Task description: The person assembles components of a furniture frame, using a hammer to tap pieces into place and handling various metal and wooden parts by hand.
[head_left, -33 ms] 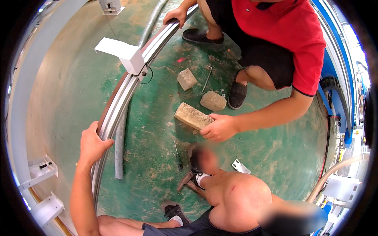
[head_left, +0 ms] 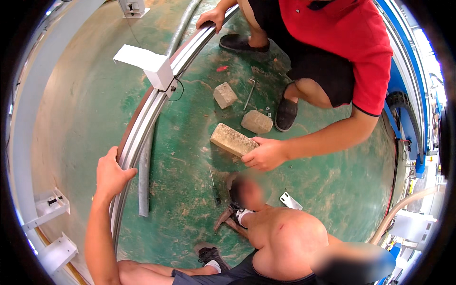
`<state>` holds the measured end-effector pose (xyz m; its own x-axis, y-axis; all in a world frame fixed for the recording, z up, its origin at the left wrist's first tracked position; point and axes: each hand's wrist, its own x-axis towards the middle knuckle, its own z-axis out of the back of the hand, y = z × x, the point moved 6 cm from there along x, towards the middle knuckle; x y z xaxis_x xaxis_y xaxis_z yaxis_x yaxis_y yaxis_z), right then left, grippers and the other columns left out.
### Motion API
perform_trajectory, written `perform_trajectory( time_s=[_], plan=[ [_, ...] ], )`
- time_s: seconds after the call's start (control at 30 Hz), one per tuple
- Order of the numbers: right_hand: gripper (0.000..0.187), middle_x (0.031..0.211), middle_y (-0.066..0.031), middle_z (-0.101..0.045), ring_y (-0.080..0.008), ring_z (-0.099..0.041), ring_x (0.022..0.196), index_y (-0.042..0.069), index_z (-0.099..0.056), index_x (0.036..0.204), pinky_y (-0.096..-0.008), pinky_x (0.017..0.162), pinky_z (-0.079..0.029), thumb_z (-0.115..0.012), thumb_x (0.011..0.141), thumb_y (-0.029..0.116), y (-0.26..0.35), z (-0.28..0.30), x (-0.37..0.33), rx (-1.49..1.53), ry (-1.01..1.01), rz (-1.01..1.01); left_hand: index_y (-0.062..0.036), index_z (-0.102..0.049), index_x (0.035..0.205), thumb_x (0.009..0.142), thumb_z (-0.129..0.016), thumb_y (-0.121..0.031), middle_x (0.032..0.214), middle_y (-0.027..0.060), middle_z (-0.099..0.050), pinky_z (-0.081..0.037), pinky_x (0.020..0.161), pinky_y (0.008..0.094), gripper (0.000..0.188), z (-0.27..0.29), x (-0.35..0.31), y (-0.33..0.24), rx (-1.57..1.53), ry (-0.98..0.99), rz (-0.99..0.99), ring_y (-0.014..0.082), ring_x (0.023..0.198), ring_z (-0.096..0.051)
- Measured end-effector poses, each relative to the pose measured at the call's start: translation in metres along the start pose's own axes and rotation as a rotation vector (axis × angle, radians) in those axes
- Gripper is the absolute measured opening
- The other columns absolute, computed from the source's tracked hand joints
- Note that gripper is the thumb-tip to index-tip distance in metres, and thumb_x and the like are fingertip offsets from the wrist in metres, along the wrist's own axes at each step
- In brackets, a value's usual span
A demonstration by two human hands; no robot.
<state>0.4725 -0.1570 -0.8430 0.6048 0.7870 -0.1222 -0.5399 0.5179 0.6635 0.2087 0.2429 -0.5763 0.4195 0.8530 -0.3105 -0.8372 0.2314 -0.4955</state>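
My left hand [head_left: 110,175] is closed around the near part of a long silver metal rail [head_left: 135,149] with a brown strip along its outer side. I cannot make out my right hand; blurred patches lie around my right knee [head_left: 287,230]. A co-worker in a red shirt crouches opposite. One of that person's hands [head_left: 213,20] rests on the rail's far part, and the other hand [head_left: 266,154] holds a tan brick [head_left: 232,139] by its right end. A white bracket box [head_left: 159,71] with a black cable is fixed to the rail between us.
On the green floor lie two rough blocks [head_left: 225,95] [head_left: 257,122], a bent hex key [head_left: 249,94], a thin screwdriver [head_left: 214,187], a hammer [head_left: 223,218] and a white slotted plate [head_left: 290,201]. A grey pipe [head_left: 144,190] runs beside the rail. White brackets [head_left: 50,209] stand at left, blue machinery [head_left: 403,104] at right.
The small red patch on the floor near the far block shows slightly farther up and right. Hands, rail and brick hold their places.
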Motion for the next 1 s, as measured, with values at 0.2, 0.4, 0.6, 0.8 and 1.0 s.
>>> perform_trajectory(
  time_s=[0.2, 0.4, 0.6, 0.8, 1.0],
  plan=[
    [0.022, 0.112, -0.0159, -0.068, -0.0381, -0.066, 0.104, 0.013, -0.066, 0.111, -0.0502, 0.089, -0.053, -0.061, 0.091, 0.02, -0.003, -0.002, 0.0, -0.028, 0.11, -0.068, 0.0025, -0.062, 0.108, 0.065, -0.082, -0.011, 0.091, 0.0224, -0.071, -0.054, 0.079, 0.0422, 0.05, 0.001, 0.001, -0.007, 0.012, -0.043, -0.038, 0.0374, 0.083, -0.069],
    [0.008, 0.084, -0.0136, -0.062, -0.0357, -0.063, 0.08, 0.009, -0.064, 0.085, -0.0408, 0.072, -0.052, -0.061, 0.078, 0.005, 0.029, 0.021, 0.009, 0.093, -0.049, -0.052, 0.0022, -0.062, 0.107, 0.063, -0.082, -0.013, 0.089, 0.0228, -0.07, -0.054, 0.078, 0.0425, 0.05, 0.012, 0.0, -0.018, 0.041, -0.04, -0.045, 0.0378, 0.081, -0.069],
    [0.009, 0.085, -0.0132, -0.063, -0.035, -0.064, 0.081, 0.008, -0.064, 0.085, -0.0404, 0.072, -0.052, -0.06, 0.078, 0.005, 0.034, 0.023, 0.01, 0.096, -0.072, -0.045, 0.0027, -0.062, 0.106, 0.063, -0.081, -0.014, 0.087, 0.0234, -0.07, -0.054, 0.077, 0.0433, 0.05, 0.018, -0.002, -0.027, 0.106, -0.125, -0.091, 0.039, 0.08, -0.069],
    [0.01, 0.085, -0.0133, -0.062, -0.0356, -0.063, 0.081, 0.008, -0.065, 0.086, -0.0403, 0.071, -0.051, -0.059, 0.079, 0.005, 0.036, 0.024, 0.009, 0.143, -0.062, -0.068, 0.0029, -0.064, 0.106, 0.062, -0.081, -0.015, 0.089, 0.0234, -0.071, -0.054, 0.078, 0.043, 0.051, 0.022, -0.005, -0.043, 0.078, -0.098, -0.048, 0.0388, 0.081, -0.069],
    [0.01, 0.088, -0.0124, -0.064, -0.0357, -0.065, 0.082, 0.01, -0.065, 0.087, -0.0422, 0.073, -0.053, -0.061, 0.078, 0.008, 0.038, 0.025, 0.01, 0.142, -0.04, -0.096, 0.0032, -0.065, 0.106, 0.062, -0.081, -0.014, 0.091, 0.0231, -0.072, -0.055, 0.08, 0.0418, 0.05, 0.024, -0.006, -0.042, 0.044, -0.084, -0.064, 0.0369, 0.082, -0.071]
  ],
)
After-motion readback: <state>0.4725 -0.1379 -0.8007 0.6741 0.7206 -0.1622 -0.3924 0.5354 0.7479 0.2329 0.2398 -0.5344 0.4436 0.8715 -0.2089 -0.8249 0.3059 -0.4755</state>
